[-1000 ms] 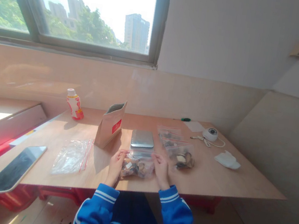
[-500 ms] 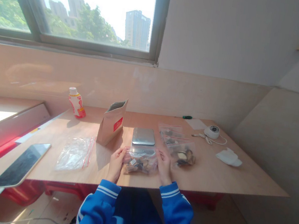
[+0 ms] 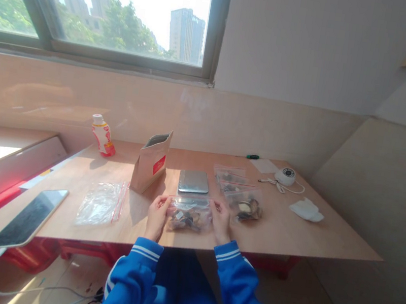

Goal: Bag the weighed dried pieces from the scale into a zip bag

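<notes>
A clear zip bag (image 3: 189,217) with brown and dark dried pieces and a small white packet inside is at the table's front edge. My left hand (image 3: 158,215) pinches its upper left corner. At the upper right corner, my right hand (image 3: 220,220) is closed on the same bag. Just behind the bag sits a flat silver scale (image 3: 193,181). Other filled zip bags lie to the right, the nearest filled bag (image 3: 248,206) close to my right hand. An upright brown paper pouch (image 3: 150,161) with an open top stands left of the scale.
Flat empty zip bags (image 3: 100,203) lie on the left, near a phone (image 3: 28,219) with a white cable. A drink bottle (image 3: 103,136) stands at the back left. At the right are a small white fan (image 3: 286,176), crumpled tissue (image 3: 307,209) and a green-handled tool (image 3: 252,157).
The whole view has shifted slightly. Both hands still hold the bag by its top corners, and the contents look a little more spread out.
</notes>
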A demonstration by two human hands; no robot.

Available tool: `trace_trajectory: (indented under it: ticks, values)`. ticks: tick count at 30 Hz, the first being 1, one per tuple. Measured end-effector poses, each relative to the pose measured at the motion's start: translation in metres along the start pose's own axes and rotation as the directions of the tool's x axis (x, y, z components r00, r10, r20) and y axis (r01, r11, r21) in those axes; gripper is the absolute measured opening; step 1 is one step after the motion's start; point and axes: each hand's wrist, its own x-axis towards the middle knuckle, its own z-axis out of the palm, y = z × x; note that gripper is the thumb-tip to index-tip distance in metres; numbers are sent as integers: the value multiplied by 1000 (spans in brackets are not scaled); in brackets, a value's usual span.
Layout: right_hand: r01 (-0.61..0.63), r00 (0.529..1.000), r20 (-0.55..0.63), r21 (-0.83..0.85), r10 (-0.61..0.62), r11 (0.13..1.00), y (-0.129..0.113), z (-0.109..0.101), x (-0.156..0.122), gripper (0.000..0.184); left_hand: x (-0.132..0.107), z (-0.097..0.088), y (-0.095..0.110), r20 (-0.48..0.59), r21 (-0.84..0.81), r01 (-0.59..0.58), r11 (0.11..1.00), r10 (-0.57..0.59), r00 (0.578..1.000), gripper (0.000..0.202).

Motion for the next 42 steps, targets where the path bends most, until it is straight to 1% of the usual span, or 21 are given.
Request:
trace_trajectory:
  ticks: [5, 8, 10, 12, 14, 16, 20, 26, 32, 38, 40, 42]
  values:
    - [25, 1000, -6, 27, -24, 999, -2, 0, -1, 38, 0, 0, -1, -32, 11, -18, 1000, 18, 999, 40]
    - [-16, 1000, -19, 43, 17, 999, -2, 0, -2, 41, -2, 2, 2, -25, 7, -14, 1000, 14, 1000, 39]
    - [-63, 998, -3, 76, 63, 995, -3, 0, -2, 43, -5, 4, 5, 11, 7, 9, 1000, -9, 1000, 40]
    - [-93, 995, 44, 111, 89, 989, -4, 0, -3, 43, -7, 5, 9, 66, 1, 34, 999, -34, 997, 42]
    - [-85, 992, 101, 117, 74, 989, -5, 1, -4, 42, -8, 5, 11, 110, 1, 45, 999, -45, 993, 43]
    - [-47, 991, 130, 90, 35, 995, -6, 2, -4, 40, -8, 4, 11, 121, 11, 44, 999, -45, 992, 42]
    - [-13, 992, 124, 45, 7, 999, -4, 4, -4, 40, -8, 4, 11, 94, 26, 37, 999, -39, 995, 43]
    - [26, 992, 119, 47, -32, 999, -6, 4, -4, 41, -12, 9, 18, 61, 17, 41, 999, -42, 997, 40]
    - [-4, 996, 88, 61, -1, 998, -10, 6, -7, 42, -12, 7, 14, 50, 22, 58, 998, -60, 997, 39]
    - [-44, 998, 49, 87, 39, 995, -11, 6, -7, 46, -11, 8, 10, -2, 15, 64, 998, -64, 998, 42]
    - [-51, 997, 61, 102, 45, 993, -10, 6, -7, 47, -12, 9, 12, 13, 12, 58, 998, -58, 998, 43]
    - [-65, 993, 102, 122, 53, 990, -10, 6, -7, 47, -13, 10, 14, 55, 3, 64, 998, -65, 996, 44]
